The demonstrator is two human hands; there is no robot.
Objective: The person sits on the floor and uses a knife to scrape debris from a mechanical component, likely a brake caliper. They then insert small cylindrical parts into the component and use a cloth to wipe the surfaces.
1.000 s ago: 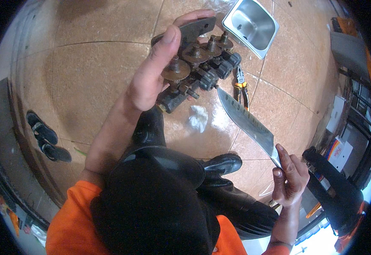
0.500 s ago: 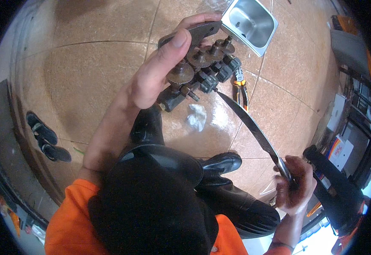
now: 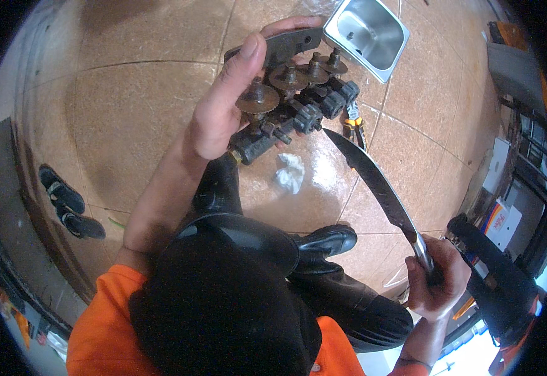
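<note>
Gripping a dark metal valve block (image 3: 286, 106) with a row of brass gear-like knobs, the left hand (image 3: 232, 100) holds it up over the tiled floor (image 3: 129, 106), thumb along its upper edge. The right hand (image 3: 435, 285) is clenched around the handle of a long knife (image 3: 373, 182), whose tip points at the block's near end, just short of it. The step looks like scraping or prying at the block; next calls for setting the tip carefully against a fitting. A steel basin (image 3: 366, 34), pliers (image 3: 353, 122) and a crumpled rag (image 3: 289, 172) lie below.
</note>
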